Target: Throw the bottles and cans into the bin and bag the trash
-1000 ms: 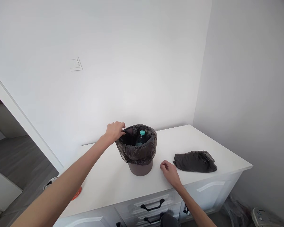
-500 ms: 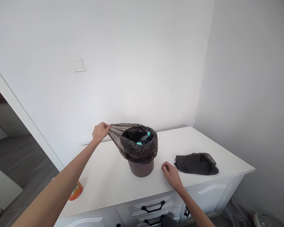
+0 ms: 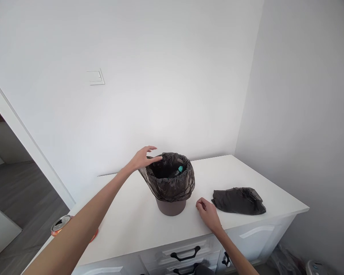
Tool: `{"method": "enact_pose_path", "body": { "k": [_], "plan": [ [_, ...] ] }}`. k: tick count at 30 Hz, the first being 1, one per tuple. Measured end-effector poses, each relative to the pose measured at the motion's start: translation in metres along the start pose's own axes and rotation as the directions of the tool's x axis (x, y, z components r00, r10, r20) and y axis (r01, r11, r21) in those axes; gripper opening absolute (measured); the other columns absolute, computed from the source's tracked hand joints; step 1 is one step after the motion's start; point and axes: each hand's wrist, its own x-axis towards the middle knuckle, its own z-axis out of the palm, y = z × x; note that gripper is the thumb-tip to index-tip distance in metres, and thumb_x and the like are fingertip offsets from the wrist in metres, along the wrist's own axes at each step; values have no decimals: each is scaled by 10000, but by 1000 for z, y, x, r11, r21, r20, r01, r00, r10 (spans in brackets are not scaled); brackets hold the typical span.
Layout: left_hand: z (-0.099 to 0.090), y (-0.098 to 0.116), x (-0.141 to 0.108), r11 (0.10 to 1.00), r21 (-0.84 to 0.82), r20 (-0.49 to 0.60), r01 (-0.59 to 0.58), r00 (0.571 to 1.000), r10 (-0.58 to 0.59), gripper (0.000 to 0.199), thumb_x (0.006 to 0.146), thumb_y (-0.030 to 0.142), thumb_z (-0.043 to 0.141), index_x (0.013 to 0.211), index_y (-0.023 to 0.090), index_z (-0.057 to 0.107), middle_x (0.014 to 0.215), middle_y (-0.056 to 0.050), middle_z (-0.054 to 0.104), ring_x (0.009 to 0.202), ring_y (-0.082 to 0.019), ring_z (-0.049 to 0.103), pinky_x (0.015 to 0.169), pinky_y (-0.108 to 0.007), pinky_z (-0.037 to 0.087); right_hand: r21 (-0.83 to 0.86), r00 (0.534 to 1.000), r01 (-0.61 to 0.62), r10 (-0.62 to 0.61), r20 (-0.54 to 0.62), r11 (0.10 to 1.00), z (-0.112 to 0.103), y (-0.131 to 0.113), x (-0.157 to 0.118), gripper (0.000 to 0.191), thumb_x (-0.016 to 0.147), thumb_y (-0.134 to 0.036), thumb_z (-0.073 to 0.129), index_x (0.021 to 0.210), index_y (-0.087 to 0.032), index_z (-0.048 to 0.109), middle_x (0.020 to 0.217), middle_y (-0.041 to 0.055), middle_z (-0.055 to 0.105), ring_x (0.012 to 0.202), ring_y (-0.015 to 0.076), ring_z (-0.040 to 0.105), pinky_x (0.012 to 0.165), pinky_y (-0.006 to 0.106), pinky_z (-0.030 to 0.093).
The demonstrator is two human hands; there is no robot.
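A brown bin (image 3: 171, 207) stands on the white cabinet top, lined with a dark, thin plastic bag (image 3: 174, 189) folded over its rim. Inside it, a bottle with a teal cap (image 3: 180, 168) shows in part. My left hand (image 3: 145, 157) is at the bin's left rim, thumb and fingers apart, holding nothing. Curled closed, my right hand (image 3: 206, 212) rests on the cabinet top right of the bin, with nothing visible in it. Just beyond it, a folded black plastic bag (image 3: 238, 201) lies flat.
The white cabinet (image 3: 126, 229) has drawers with black handles (image 3: 185, 254). An orange can (image 3: 61, 224) stands at its left end, partly behind my left forearm. A wall switch (image 3: 96, 77) is above. Clear plastic and a container (image 3: 317, 268) are on the floor at lower right.
My left hand has let go of the stretched bag edge and moved right to the rim. The bag hangs closer to the bin. The bottle shows less; my right hand has barely moved.
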Motion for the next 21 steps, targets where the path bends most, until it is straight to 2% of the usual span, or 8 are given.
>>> {"method": "enact_pose_path", "body": {
  "k": [3,6,8,11,14,17,19,21],
  "plan": [
    [9,10,9,994,59,63,-87,995,83,628,674,538,841,1223,290,663,1376,-67,646,1290,-323,567,1102,-446,454,-1,1000,-4,4,-1,1000,-1,-1,1,187,829,-337,456,698,-236,543,624,-14,544,600,174,467,591,273,339],
    [16,14,17,989,121,66,-84,995,77,279,779,424,765,1013,283,708,1222,-71,706,1251,-335,582,1127,-487,395,1,1000,-9,9,-5,1000,-1,-1,2,184,826,-331,453,698,-237,544,625,-13,552,600,175,473,598,275,345],
    [17,15,23,989,145,40,-30,999,25,138,879,382,643,963,287,698,1151,-61,730,1193,-318,618,1088,-471,418,5,1000,-10,10,-9,1000,-1,-2,2,183,825,-328,452,699,-237,548,629,-11,561,604,177,481,604,275,351],
    [16,9,33,979,155,-48,132,991,-126,241,973,409,482,1068,290,669,1146,-64,742,1123,-312,655,972,-456,482,7,1000,-9,9,-16,1000,-1,-3,4,183,825,-322,453,696,-235,550,629,-6,565,608,178,485,605,275,353],
    [19,-6,39,931,136,-87,338,940,-329,360,1006,479,419,1117,249,672,1093,-106,755,1062,-329,685,850,-439,518,7,1000,-6,6,-20,1000,-1,-3,5,189,826,-321,451,690,-235,551,623,-1,567,598,177,484,588,274,351],
    [25,-24,35,888,120,26,445,892,-451,355,985,512,547,1046,200,705,985,-81,752,916,-258,715,777,-381,552,6,1000,-3,3,-27,1000,0,-2,6,192,824,-319,451,686,-233,554,620,0,570,588,174,481,574,274,346],
    [29,-34,27,883,115,111,455,877,-467,365,970,513,614,1047,165,698,973,-48,730,843,-193,701,766,-353,577,6,1000,-3,3,-31,1000,0,-2,6,189,820,-316,454,683,-232,553,615,-2,567,586,172,481,571,274,345],
    [28,-40,18,884,114,144,454,872,-467,374,961,514,629,1036,154,693,964,-46,726,808,-176,691,742,-342,589,4,1000,-3,3,-31,1000,-1,-2,6,189,821,-319,453,684,-232,550,614,-5,563,588,172,483,577,274,347]
  ]
}}
